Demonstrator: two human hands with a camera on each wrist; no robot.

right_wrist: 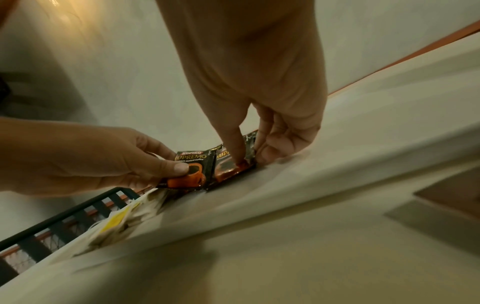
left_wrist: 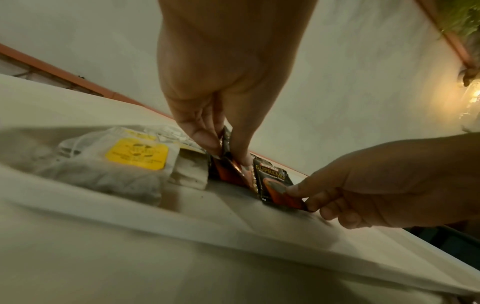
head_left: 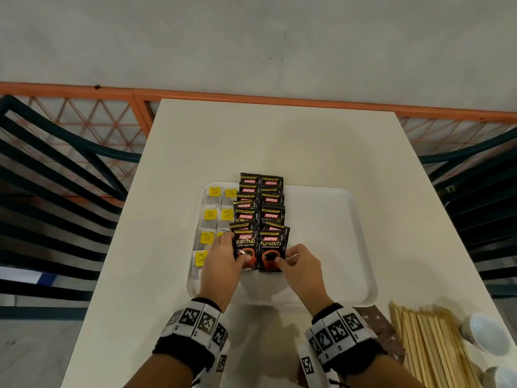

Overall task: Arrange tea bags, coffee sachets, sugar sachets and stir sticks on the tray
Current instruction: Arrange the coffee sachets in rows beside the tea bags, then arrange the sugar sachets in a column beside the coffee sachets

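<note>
A white tray lies on the table. Tea bags with yellow tags fill its left side in two columns. Black coffee sachets overlap in two columns beside them. My left hand pinches the nearest sachet of the left column, thumb on its face. My right hand pinches the nearest sachet of the right column. In the left wrist view my left hand's fingers grip a sachet by its edge. In the right wrist view the thumb presses on the other sachet.
Wooden stir sticks lie in a bundle on the table at the near right. Brown sachets lie next to my right wrist. White cups stand at the right edge. Dark chairs flank the table. The tray's right half holds nothing.
</note>
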